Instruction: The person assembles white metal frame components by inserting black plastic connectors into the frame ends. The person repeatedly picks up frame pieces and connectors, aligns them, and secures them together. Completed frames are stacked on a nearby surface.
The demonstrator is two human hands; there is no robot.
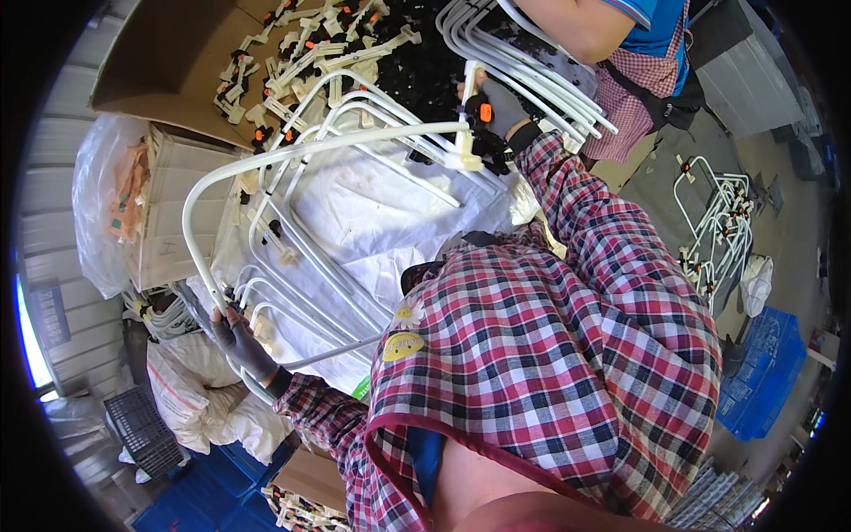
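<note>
A large white bent tube frame (292, 151) is held between my two hands. My left hand (244, 346), in a dark fingerless glove, is closed around the tube at the lower left. At the far end my right hand (502, 106), gloved alike, grips an off-white plastic fitting (464, 151) with an orange tab, which sits at the end of the tube. Beneath the frame several more white bent tubes (332, 266) lie on a white sheet (350, 199). Some of my right fingers are hidden behind the fitting.
A cardboard box (168, 66) and many loose plastic fittings (310, 62) are at the far left. Beyond my right hand, a bundle of white tubes (523, 66) lies near a co-worker in blue (651, 40). Assembled frames (718, 222) and a blue crate (762, 372) stand right.
</note>
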